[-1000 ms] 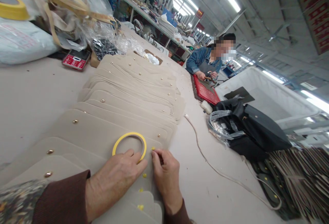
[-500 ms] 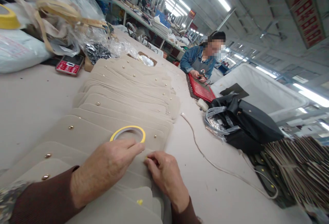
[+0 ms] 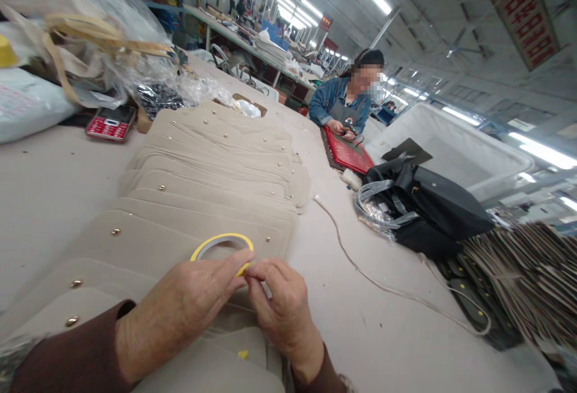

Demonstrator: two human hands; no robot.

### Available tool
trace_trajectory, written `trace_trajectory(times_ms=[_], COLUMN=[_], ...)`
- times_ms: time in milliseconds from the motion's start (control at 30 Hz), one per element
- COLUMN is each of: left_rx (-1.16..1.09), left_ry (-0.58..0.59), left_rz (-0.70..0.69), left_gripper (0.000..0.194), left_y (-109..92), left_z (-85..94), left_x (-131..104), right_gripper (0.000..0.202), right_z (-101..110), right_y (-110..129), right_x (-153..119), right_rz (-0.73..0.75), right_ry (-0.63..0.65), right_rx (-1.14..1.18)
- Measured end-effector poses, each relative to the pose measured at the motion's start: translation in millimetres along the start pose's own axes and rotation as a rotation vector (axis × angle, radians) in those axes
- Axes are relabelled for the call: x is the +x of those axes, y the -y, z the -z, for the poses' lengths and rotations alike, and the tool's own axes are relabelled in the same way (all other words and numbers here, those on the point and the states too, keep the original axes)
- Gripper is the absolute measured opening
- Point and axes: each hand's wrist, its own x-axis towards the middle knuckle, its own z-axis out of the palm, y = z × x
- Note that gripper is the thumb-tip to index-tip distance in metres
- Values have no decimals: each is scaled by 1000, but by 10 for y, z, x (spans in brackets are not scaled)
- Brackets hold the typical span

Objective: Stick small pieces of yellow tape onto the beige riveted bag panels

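Observation:
My left hand [image 3: 193,294] is closed around the near side of a roll of yellow tape [image 3: 222,239], which stands tilted above the beige panels. Beside it, my right hand [image 3: 282,300] pinches at the roll's right edge, thumb and forefinger together where the yellow tape shows between the hands. Whether a loose tape end is in that pinch is too small to make out. Under both hands lie overlapping beige panels [image 3: 180,216] with round metal studs, fanned out in a long row. A small yellow tape piece [image 3: 243,354] sticks to a panel close to me.
A red calculator [image 3: 110,122] and plastic-wrapped materials [image 3: 90,50] lie at left. On the right are a pale cord [image 3: 356,273], a black bag [image 3: 433,207] and stacked dark panels [image 3: 514,285]. Across the table a co-worker [image 3: 345,98] handles something over a red tray [image 3: 349,151].
My right hand has moved from the panel's surface up and left to the tape roll, meeting my left hand. The view has shifted slightly.

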Motion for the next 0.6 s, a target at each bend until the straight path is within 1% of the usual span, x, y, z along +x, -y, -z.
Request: trace_trajectory(times_ms=[100,233,300,333,367,400,467,533,567,600], left_rx=[-54,-126,-140,-143,-141,-137,-138,-145,-137,-111], left_ry=[29,92,133,153,165,165,144,138,138,140], left_rz=[5,56,73,73,75,77,66,19,-6,-18], left_gripper=[28,29,31,32,32,32,31,29,28,27], left_y=[-26,-32,-20,-16,-16,-21,-47,-74,-78,-72], left_z=[31,76,79,77,76,77,92,114,119,117], left_x=[40,75,71,66,61,59,65,91,108,125], right_gripper=[18,21,22,22,21,19,13,15,18,22], right_z=[-46,-101,-112,-112,-109,-103,-81,-47,-29,-13], right_y=[-21,9,55,83,109,129,134,72,17,-49], right_x=[-26,-44,-44,-39,-31,-18,14,42,48,47], right_rz=[38,67,23,-31,-116,-236,-540,-830,-929,-994], right_ry=[-50,-144,-167,-172,-171,-164,-151,-150,-162,-186], right_rx=[-42,-124,-116,-84,-25,62,293,508,571,595])
